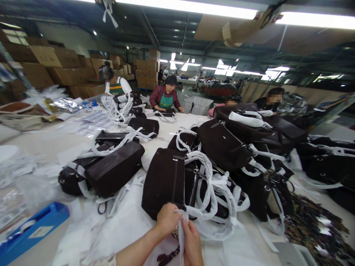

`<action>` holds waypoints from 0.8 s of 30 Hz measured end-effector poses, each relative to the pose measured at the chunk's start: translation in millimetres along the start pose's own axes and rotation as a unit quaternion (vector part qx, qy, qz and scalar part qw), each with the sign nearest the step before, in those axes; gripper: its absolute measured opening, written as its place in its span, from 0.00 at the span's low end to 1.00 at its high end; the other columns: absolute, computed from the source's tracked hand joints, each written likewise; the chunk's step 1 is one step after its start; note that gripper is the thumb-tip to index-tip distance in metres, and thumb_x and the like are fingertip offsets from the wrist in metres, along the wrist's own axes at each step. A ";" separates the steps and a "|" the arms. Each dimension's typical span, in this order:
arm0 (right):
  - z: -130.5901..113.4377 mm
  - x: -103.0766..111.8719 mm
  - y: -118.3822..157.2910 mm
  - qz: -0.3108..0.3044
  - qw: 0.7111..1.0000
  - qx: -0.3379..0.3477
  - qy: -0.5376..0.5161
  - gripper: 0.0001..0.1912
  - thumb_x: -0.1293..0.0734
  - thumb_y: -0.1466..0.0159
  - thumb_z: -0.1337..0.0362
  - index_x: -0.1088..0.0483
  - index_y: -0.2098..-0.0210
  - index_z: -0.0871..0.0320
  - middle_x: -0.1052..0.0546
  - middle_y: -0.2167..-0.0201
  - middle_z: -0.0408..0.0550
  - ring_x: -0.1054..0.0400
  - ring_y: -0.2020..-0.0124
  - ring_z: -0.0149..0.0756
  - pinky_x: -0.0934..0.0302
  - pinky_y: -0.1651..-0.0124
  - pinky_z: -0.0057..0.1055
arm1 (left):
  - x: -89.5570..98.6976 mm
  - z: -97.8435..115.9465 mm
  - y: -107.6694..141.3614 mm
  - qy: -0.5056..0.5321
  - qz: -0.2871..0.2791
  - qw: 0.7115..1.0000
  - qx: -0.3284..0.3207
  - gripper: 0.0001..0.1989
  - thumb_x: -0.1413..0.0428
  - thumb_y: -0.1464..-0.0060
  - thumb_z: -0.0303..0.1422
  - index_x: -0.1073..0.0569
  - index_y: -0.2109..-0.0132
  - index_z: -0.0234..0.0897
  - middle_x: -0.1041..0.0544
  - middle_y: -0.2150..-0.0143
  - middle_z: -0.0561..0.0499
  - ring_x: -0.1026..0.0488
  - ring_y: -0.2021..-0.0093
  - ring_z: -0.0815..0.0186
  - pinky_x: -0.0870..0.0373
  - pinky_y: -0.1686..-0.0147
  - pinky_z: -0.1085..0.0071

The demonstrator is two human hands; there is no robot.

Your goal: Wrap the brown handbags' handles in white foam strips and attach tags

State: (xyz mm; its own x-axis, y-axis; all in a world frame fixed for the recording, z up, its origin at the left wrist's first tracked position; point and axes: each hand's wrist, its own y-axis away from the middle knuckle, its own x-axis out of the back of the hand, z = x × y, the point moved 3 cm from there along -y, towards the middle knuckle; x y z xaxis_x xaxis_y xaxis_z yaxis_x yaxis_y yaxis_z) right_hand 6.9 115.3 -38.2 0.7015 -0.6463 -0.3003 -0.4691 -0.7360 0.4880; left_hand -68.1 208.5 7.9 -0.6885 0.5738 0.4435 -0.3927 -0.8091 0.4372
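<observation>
Right up close, the left hand [168, 220] and right hand [192, 246] are both closed, pinching a white strip [181, 240] upright between them, just short of the dark brown handbags [163, 183] heaped within easy reach. Off left, a blue plastic holder [33, 232] shows an unreadable label; beyond, a co-worker [165, 98] bends over a bag before stacked cardboard cartons [41, 62].

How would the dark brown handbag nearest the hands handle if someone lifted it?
The dark brown handbag would probably feel fairly stiff, since its body holds a boxy shape. The white-wrapped handles beside it look floppy and would likely swing or drape when it is raised. Its matte surface seems unlikely to be very slippery.
</observation>
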 end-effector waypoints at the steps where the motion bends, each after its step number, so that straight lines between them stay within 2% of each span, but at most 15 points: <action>1: -0.8 -0.2 -1.0 0.020 0.999 0.012 0.029 0.24 0.30 0.50 0.44 0.27 0.67 0.58 0.23 0.74 0.44 0.31 0.69 0.40 0.37 0.65 0.32 | 0.9 3.0 1.1 -0.032 0.015 0.999 -0.009 0.09 0.48 0.54 0.31 0.25 0.76 0.35 0.27 0.78 0.51 0.32 0.73 0.66 0.42 0.70 0.72; 3: -3.7 0.0 -3.0 0.049 0.993 0.042 0.095 0.23 0.32 0.48 0.44 0.27 0.68 0.59 0.23 0.75 0.44 0.32 0.69 0.40 0.37 0.66 0.32 | 1.5 5.1 1.7 -0.057 0.040 0.997 -0.018 0.10 0.49 0.54 0.30 0.27 0.78 0.34 0.29 0.80 0.51 0.33 0.74 0.67 0.43 0.71 0.72; 4: -5.4 0.5 -4.1 0.060 0.988 0.057 0.129 0.23 0.32 0.48 0.44 0.27 0.70 0.59 0.24 0.76 0.43 0.32 0.70 0.39 0.38 0.66 0.32 | 0.9 3.9 1.1 -0.034 0.038 0.999 -0.015 0.10 0.49 0.55 0.30 0.28 0.79 0.34 0.30 0.81 0.52 0.34 0.75 0.67 0.43 0.71 0.72; 6: -7.7 2.8 -6.1 0.073 0.979 0.074 0.173 0.22 0.32 0.48 0.45 0.28 0.71 0.59 0.25 0.77 0.43 0.33 0.71 0.39 0.39 0.67 0.31 | -0.5 -2.4 -0.8 0.088 0.003 0.996 0.023 0.05 0.46 0.60 0.28 0.29 0.80 0.34 0.32 0.82 0.54 0.35 0.75 0.68 0.43 0.73 0.73; 7: -8.0 4.1 -7.3 0.072 0.978 0.074 0.178 0.22 0.32 0.48 0.45 0.28 0.71 0.59 0.25 0.77 0.42 0.33 0.71 0.39 0.39 0.67 0.31 | -0.4 -6.0 -1.3 0.159 -0.023 0.986 0.051 0.01 0.45 0.63 0.27 0.29 0.79 0.34 0.33 0.83 0.56 0.36 0.76 0.68 0.42 0.73 0.73; 9: -7.0 6.6 -9.7 0.058 0.984 0.058 0.160 0.22 0.32 0.48 0.45 0.28 0.69 0.59 0.24 0.76 0.43 0.33 0.70 0.39 0.38 0.67 0.31 | 3.0 -11.0 -0.7 0.270 -0.086 0.954 0.098 0.06 0.44 0.68 0.24 0.29 0.76 0.34 0.34 0.82 0.57 0.36 0.78 0.70 0.40 0.74 0.74; 12: -4.7 7.5 -12.4 0.015 0.995 0.024 0.099 0.23 0.31 0.48 0.46 0.27 0.66 0.60 0.24 0.76 0.43 0.32 0.71 0.38 0.38 0.68 0.31 | 15.6 -13.3 4.4 0.335 -0.189 0.916 0.116 0.07 0.46 0.67 0.25 0.28 0.74 0.32 0.30 0.78 0.53 0.31 0.75 0.67 0.32 0.68 0.70; 14: -4.4 6.6 -13.3 -0.006 0.998 0.011 0.062 0.23 0.30 0.48 0.47 0.27 0.65 0.61 0.24 0.76 0.43 0.32 0.72 0.37 0.38 0.69 0.30 | 20.6 -13.0 9.4 0.414 -0.271 0.862 0.109 0.08 0.46 0.65 0.26 0.27 0.72 0.30 0.27 0.75 0.49 0.27 0.71 0.66 0.30 0.61 0.69; 16: -4.2 5.5 -13.7 -0.018 0.999 0.003 0.040 0.24 0.29 0.49 0.47 0.26 0.64 0.61 0.24 0.77 0.44 0.32 0.73 0.37 0.38 0.70 0.30 | 19.1 -14.5 12.7 0.479 -0.301 0.819 0.098 0.09 0.44 0.64 0.25 0.26 0.70 0.28 0.26 0.74 0.47 0.26 0.69 0.66 0.30 0.59 0.70; 17: -4.0 5.3 -14.0 -0.020 0.999 0.000 0.036 0.24 0.28 0.50 0.47 0.26 0.65 0.61 0.24 0.77 0.44 0.31 0.74 0.37 0.38 0.70 0.31 | 15.8 -16.7 13.0 0.494 -0.281 0.817 0.095 0.08 0.42 0.64 0.24 0.26 0.69 0.28 0.26 0.74 0.48 0.26 0.71 0.67 0.30 0.60 0.71; 21: -0.4 7.3 -17.3 -0.023 0.998 0.004 0.050 0.23 0.29 0.50 0.47 0.26 0.66 0.60 0.24 0.77 0.45 0.31 0.73 0.38 0.37 0.69 0.31 | -6.8 -26.0 13.8 0.476 -0.096 0.865 0.130 0.11 0.34 0.67 0.28 0.26 0.73 0.30 0.26 0.78 0.49 0.30 0.78 0.67 0.33 0.73 0.72; 22: 0.8 8.5 -18.4 -0.024 0.998 0.009 0.059 0.23 0.29 0.49 0.46 0.26 0.66 0.60 0.24 0.77 0.45 0.31 0.73 0.39 0.37 0.69 0.31 | -12.3 -26.2 15.2 0.473 -0.067 0.867 0.143 0.12 0.33 0.68 0.30 0.26 0.73 0.31 0.26 0.79 0.50 0.31 0.80 0.68 0.34 0.75 0.72; 24: 2.3 11.4 -20.2 -0.018 0.996 0.028 0.087 0.22 0.30 0.48 0.46 0.27 0.67 0.60 0.23 0.76 0.45 0.31 0.72 0.39 0.36 0.67 0.32 | -20.1 -23.2 18.4 0.476 -0.059 0.863 0.156 0.13 0.34 0.67 0.33 0.25 0.72 0.31 0.26 0.79 0.49 0.32 0.80 0.67 0.36 0.77 0.72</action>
State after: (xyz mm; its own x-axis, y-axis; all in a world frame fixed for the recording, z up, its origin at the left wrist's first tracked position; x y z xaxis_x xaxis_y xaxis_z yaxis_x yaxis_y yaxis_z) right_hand 23.1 122.4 -53.4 0.7986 -0.5784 -0.1667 -0.4685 -0.7712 0.4311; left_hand -75.6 179.2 -11.1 -0.9023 0.1650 -0.3983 -0.4132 -0.5940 0.6902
